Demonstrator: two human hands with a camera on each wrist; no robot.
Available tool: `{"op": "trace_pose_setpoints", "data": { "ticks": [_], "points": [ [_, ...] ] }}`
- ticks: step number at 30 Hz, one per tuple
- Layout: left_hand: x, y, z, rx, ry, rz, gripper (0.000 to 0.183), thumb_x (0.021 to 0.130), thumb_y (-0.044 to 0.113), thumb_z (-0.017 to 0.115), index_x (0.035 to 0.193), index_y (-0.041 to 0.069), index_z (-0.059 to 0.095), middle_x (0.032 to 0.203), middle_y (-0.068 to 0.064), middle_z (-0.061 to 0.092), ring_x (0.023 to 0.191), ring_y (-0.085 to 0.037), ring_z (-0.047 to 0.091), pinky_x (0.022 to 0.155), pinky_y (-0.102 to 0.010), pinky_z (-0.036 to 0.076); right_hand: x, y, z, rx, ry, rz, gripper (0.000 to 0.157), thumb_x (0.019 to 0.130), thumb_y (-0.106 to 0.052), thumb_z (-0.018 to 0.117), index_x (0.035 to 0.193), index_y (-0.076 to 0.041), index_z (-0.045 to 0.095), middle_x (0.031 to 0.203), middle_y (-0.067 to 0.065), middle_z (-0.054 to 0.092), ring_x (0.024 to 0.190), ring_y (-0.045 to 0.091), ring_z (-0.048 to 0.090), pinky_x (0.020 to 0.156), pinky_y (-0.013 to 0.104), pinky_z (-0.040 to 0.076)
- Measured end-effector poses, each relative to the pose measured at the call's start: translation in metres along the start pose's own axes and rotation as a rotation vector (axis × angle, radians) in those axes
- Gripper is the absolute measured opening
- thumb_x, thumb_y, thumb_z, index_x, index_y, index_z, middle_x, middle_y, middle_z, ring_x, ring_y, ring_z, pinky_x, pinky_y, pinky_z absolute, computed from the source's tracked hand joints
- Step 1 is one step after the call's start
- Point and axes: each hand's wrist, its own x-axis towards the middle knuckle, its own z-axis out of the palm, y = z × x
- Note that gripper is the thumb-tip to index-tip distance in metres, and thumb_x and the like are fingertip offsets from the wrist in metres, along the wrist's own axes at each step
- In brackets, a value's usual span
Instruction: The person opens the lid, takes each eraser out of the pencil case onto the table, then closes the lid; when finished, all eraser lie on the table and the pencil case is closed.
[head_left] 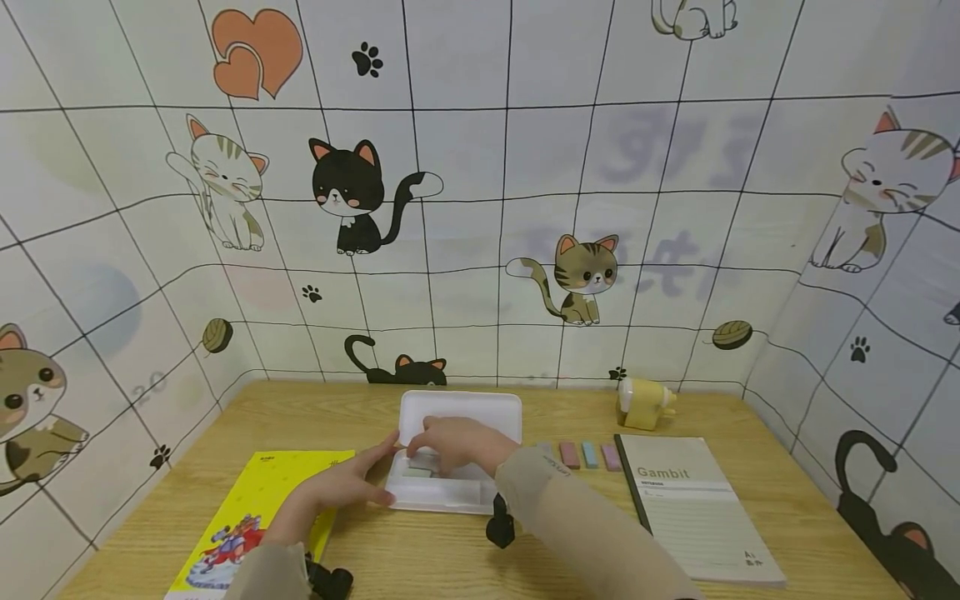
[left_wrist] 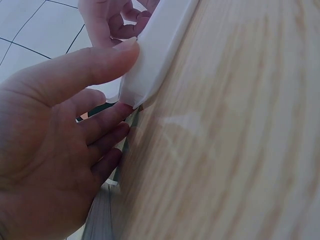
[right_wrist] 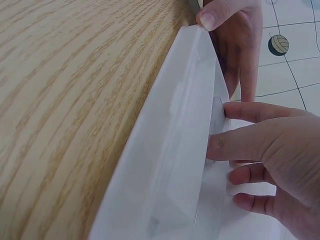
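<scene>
- Far left: the yellow book lies on the wooden desk, left of the left fingers, that wrist passing over its edge.
- Here's the left hand, thumb and index spread wide, thumb on the case's near left corner, fingertips along its left side.
- Centre stage, the white case! It lies between the left fingertips and the right hand, lid raised just beyond the right fingers.
- Inside it, a small pale piece sits right at the right thumb and index.
- And the right hand reaches in, thumb and index narrow, pinching that piece; the other fingers bend loosely beside them.
- Right of those fingers, a row: pink block, blue block, purple block.
- Farther right and beyond the fingers, a yellow gadget stands near the wall covering.
- Rightmost, the Gambit notebook lies flat, well apart from the right fingers.
</scene>
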Motion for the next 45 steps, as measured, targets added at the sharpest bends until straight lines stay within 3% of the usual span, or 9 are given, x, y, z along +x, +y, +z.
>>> {"op": "trace_pose_setpoints", "data": {
  "ticks": [7,15,23,29,45],
  "points": [
    [0.000,0.000,0.000,0.005,0.003,0.010,0.103,0.077,0.026,0.080,0.157,0.021,0.016,0.157,-0.015,0.025,0.144,-0.041,0.010,0.109,-0.068,0.006,-0.010,0.004,-0.005,0.016,0.028,-0.021,0.051,0.079,-0.016,0.081,0.124,-0.032,0.063,0.097,-0.009,0.052,0.078,0.006,0.050,0.077,0.020,0.045],
    [0.001,-0.002,-0.001,0.002,0.002,0.007,0.103,0.077,0.026,0.080,0.157,0.021,0.016,0.158,-0.014,0.024,0.144,-0.041,0.011,0.110,-0.067,0.008,-0.026,0.011,-0.010,0.123,0.048,-0.040,0.055,0.077,-0.011,0.081,0.125,-0.029,0.062,0.107,-0.008,0.058,0.100,0.007,0.057,0.087,0.022,0.046],
    [0.000,-0.002,0.000,-0.002,0.002,0.006,0.102,0.077,0.025,0.080,0.157,0.019,0.017,0.157,-0.017,0.024,0.143,-0.042,0.013,0.110,-0.067,0.008,-0.044,0.029,-0.013,0.274,0.082,-0.027,0.058,0.079,-0.009,0.079,0.130,-0.027,0.057,0.097,-0.010,0.059,0.074,0.008,0.054,0.068,0.022,0.046],
    [0.001,-0.002,0.000,-0.018,-0.002,0.009,0.102,0.076,0.024,0.080,0.157,0.020,0.018,0.158,-0.017,0.022,0.144,-0.042,0.010,0.110,-0.066,0.006,-0.064,0.037,-0.014,0.425,0.097,0.000,0.058,0.081,-0.009,0.078,0.132,-0.026,0.055,0.094,-0.010,0.063,0.077,0.006,0.057,0.067,0.023,0.049],
    [0.001,-0.003,0.001,-0.012,0.002,0.014,0.102,0.076,0.024,0.080,0.157,0.019,0.017,0.159,-0.016,0.021,0.145,-0.042,0.007,0.111,-0.064,0.003,-0.105,0.048,-0.005,0.651,0.152,-0.001,0.053,0.083,-0.009,0.076,0.130,-0.018,0.053,0.091,-0.005,0.062,0.070,0.014,0.055,0.063,0.026,0.048]
  ]
}}
